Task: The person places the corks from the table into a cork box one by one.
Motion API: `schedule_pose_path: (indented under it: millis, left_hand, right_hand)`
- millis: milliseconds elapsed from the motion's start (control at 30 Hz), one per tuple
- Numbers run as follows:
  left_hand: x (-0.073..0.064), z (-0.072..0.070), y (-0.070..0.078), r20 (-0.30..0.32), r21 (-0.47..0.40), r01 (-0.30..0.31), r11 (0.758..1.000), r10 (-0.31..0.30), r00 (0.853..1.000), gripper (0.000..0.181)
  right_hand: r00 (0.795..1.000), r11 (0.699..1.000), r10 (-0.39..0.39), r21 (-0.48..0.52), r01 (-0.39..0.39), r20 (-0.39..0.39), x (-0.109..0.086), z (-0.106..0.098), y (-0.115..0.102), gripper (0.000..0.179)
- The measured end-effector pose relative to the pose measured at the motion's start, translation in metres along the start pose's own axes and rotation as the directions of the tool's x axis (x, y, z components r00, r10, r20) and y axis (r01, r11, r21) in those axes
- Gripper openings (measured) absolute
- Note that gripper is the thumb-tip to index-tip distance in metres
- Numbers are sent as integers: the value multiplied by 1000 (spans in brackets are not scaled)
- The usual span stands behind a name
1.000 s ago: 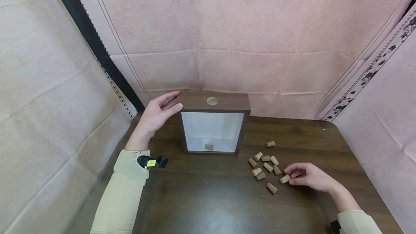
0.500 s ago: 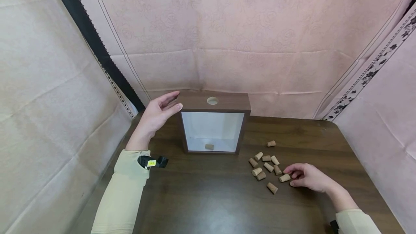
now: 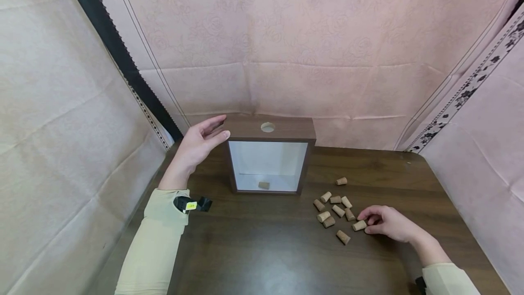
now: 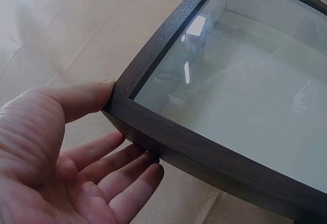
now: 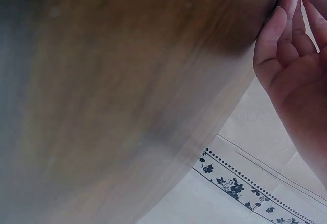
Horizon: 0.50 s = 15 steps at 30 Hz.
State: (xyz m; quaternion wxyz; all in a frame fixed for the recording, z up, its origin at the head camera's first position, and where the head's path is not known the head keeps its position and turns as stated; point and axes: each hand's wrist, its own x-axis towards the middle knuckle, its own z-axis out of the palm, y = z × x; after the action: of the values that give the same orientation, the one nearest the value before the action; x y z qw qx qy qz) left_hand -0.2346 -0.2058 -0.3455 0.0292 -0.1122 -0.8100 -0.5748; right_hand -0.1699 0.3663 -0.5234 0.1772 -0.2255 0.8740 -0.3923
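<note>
My left hand [image 3: 200,145] touches the upper left corner of a dark wood-framed box [image 3: 270,132] in the head view. In the left wrist view, its thumb [image 4: 89,99] meets the frame's corner while the nearly straight fingers rest against the side. The box stands upright, with a round hole [image 3: 268,127] in its top and a clear front; one cork [image 3: 264,185] lies inside. At the right, my right hand [image 3: 389,223] pinches a cork [image 3: 359,226] on the table between thumb and forefinger. The right wrist view shows the fingers [image 5: 271,40], but not that cork.
Several loose corks [image 3: 338,211] lie between the box and my right hand, one [image 3: 341,180] farther back and one [image 3: 343,237] nearer. The dark wooden table [image 3: 262,249] is bounded by a pale cloth [image 3: 286,58] behind and at both sides.
The cork at my right hand turns and shifts slightly between the fingers, ending closer to the thumb. My left hand and the box stay where they were.
</note>
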Motion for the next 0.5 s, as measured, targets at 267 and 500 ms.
schedule_pose_path:
  millis: [267,500]
  left_hand:
    - [1,-1,-1,-1,7,0,1000,0,1000,63]
    - [1,0,0,-4,11,4,1000,-4,1000,62]
  right_hand:
    - [1000,1000,3,20,-3,20,1,-2,-1,25]
    - [1000,1000,-8,23,8,24,2,-4,0,24]
